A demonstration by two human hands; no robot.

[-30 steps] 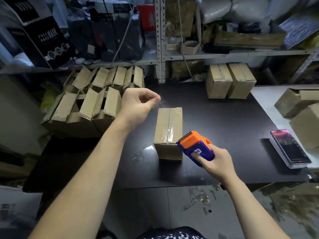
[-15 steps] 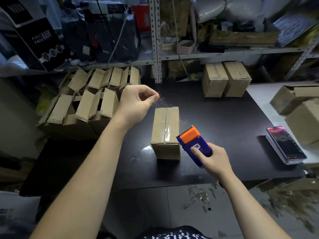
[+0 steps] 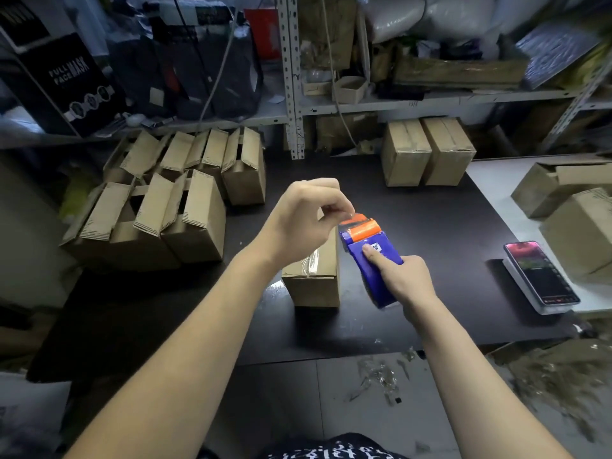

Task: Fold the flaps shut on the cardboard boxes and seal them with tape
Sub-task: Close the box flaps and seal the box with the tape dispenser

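Small brown cardboard box [image 3: 314, 286] stands mid-way across the black tabletop [image 3: 447, 233], flaps down, w/ a strip of clear tape running along the top seam and over the near edge. The L hand [image 3: 304, 223] hangs over the box's far end, thumb & forefinger pinched together right at the orange front of the blue plastic tape dispenser [image 3: 371, 260]. Can't tell if clear tape sits btw the fingertips; it's too faint. The R hand [image 3: 405, 279] grips the tape dispenser's blue body from the near side, forefinger laid straight along the top beside a white label. Dispenser is just right of the box, tilted, orange end far; can't tell if it touches the box. Hands are close together, meeting at that orange end.

Far left on the table: a cluster of brown cartons w/ flaps standing open [image 3: 178, 220]. Far side, by the grey metal shelf rack [image 3: 291, 77]: two closed brown cartons side by side [image 3: 427, 150]. Right edge: a smartphone w/ lit screen [image 3: 539, 273] lying on a white block, more cartons [image 3: 576, 207] beyond it. Black "FULL FACE MASK" box [image 3: 66, 84] on the shelf, far left. Tape scraps [image 3: 381, 376] litter the floor near the table's near edge.
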